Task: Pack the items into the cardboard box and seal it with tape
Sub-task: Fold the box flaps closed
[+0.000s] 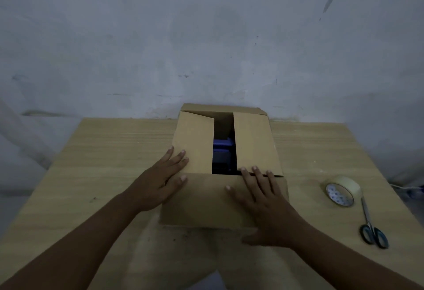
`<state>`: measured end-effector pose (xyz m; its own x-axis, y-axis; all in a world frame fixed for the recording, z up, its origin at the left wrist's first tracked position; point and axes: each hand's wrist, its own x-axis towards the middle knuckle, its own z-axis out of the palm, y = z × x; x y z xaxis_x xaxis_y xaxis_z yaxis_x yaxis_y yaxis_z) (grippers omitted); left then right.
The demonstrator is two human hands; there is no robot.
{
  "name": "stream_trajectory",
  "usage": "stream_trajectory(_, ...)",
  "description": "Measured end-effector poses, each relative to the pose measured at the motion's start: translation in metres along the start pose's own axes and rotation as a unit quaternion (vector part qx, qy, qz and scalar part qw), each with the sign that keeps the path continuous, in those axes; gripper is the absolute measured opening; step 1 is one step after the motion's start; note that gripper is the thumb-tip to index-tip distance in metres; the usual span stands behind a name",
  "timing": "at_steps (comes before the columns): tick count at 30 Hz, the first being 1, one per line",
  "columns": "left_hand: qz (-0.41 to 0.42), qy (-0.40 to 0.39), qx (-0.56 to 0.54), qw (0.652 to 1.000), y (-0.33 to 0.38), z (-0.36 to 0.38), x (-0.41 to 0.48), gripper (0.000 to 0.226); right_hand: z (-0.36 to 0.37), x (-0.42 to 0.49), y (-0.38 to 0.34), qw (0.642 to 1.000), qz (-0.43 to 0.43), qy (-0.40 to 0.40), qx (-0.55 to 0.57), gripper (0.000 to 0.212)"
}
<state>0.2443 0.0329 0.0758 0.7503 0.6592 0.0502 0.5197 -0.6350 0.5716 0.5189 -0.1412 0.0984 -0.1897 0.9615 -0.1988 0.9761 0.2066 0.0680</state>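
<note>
The cardboard box [202, 202] is showing matt brown paper faces on the pale, smooth wood grain of the table [103, 152] — near its right edge the tape roll [351, 183] is looking dull and papery, the scissors [367, 217] glinting metal above dark glossy plastic handles.

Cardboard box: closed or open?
Partly open: the box has its flaps folded down, but a gap between them shows a blue item inside.

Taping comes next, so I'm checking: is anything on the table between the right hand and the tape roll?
Nothing visible does. The right hand rests flat on the cardboard box, and only bare table lies between box and tape roll. The scissors lie beside the roll, off that path.
</note>
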Motion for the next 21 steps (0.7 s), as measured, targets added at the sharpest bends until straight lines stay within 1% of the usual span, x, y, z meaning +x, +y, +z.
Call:
stream_trajectory(2,-0.017,-0.007,-0.033,0.999,0.002,-0.002,0.000,0.080,-0.005,0.003,-0.009,1.000,0.015,-0.010,-0.008,0.118)
stream_trajectory(4,-0.032,-0.010,-0.078,0.996,0.005,-0.007,0.001,0.086,-0.012,0.005,-0.010,1.000,0.010,-0.006,0.007,0.115)
stream_trajectory(5,-0.039,-0.011,-0.101,0.994,0.006,-0.010,0.001,0.089,-0.020,0.005,-0.009,0.999,0.008,-0.034,0.029,0.111)
stream_trajectory(7,-0.065,-0.021,-0.147,0.987,0.007,-0.014,0.003,0.092,-0.040,0.004,0.000,0.994,0.000,-0.079,0.078,0.098)
stream_trajectory(9,-0.107,-0.033,-0.201,0.973,0.006,-0.018,0.005,0.089,-0.061,0.006,0.011,0.981,0.006,-0.107,0.164,0.081)
stream_trajectory(11,-0.131,-0.045,-0.242,0.960,0.004,-0.023,0.008,0.081,-0.079,0.013,0.021,0.963,0.024,-0.113,0.245,0.067)
stream_trajectory(12,-0.136,-0.050,-0.258,0.955,0.004,-0.027,0.009,0.081,-0.087,0.017,0.024,0.955,0.039,-0.116,0.271,0.062)
stream_trajectory(13,-0.144,-0.053,-0.276,0.949,0.005,-0.030,0.010,0.084,-0.096,0.021,0.027,0.946,0.058,-0.121,0.296,0.057)
stream_trajectory(16,-0.194,-0.057,-0.337,0.919,0.013,-0.040,0.012,0.105,-0.115,0.039,0.039,0.923,0.118,-0.146,0.336,0.042)
stream_trajectory(17,-0.204,-0.052,-0.362,0.908,0.015,-0.042,0.011,0.106,-0.118,0.046,0.044,0.919,0.128,-0.148,0.341,0.041)
stream_trajectory(19,-0.206,-0.029,-0.392,0.896,0.022,-0.047,0.010,0.090,-0.120,0.057,0.052,0.921,0.135,-0.140,0.338,0.042)
stream_trajectory(21,-0.200,-0.003,-0.397,0.896,0.022,-0.047,0.011,0.075,-0.121,0.066,0.061,0.925,0.141,-0.125,0.331,0.041)
